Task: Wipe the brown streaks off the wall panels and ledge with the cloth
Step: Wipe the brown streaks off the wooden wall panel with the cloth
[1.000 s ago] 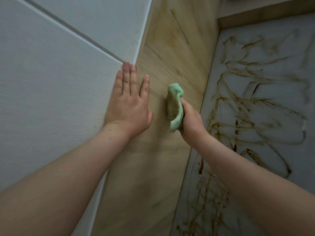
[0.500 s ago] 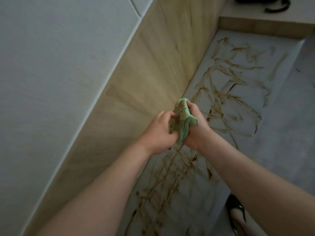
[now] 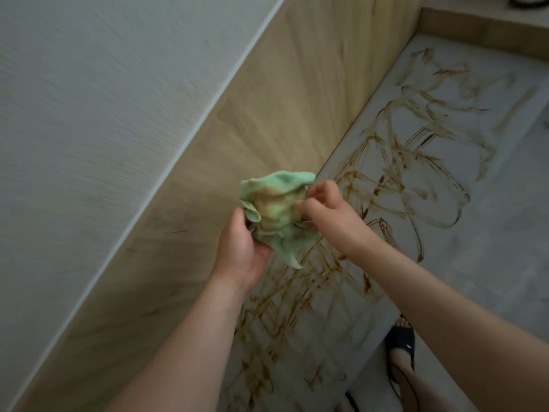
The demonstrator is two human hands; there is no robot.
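Note:
A green cloth (image 3: 276, 209), stained brown in its middle, is spread partly open in the air between both hands. My left hand (image 3: 240, 248) grips its lower left part. My right hand (image 3: 323, 209) pinches its right edge. Below and to the right lies the pale ledge (image 3: 487, 233), covered with brown streaks (image 3: 410, 162) along most of its length. The wooden wall panel (image 3: 267, 120) behind the cloth shows only a faint dark mark. The white panel (image 3: 89, 114) is at the left.
A foot in a dark sandal (image 3: 399, 346) stands on the floor at the lower right, beside the ledge's front edge. A wooden end wall (image 3: 481, 31) closes the ledge at the far end.
My left hand left the white wall panel and joined the right hand on the cloth. The cloth, first bunched against the wooden panel, is now opened out showing its stained side. My view dropped toward the ledge.

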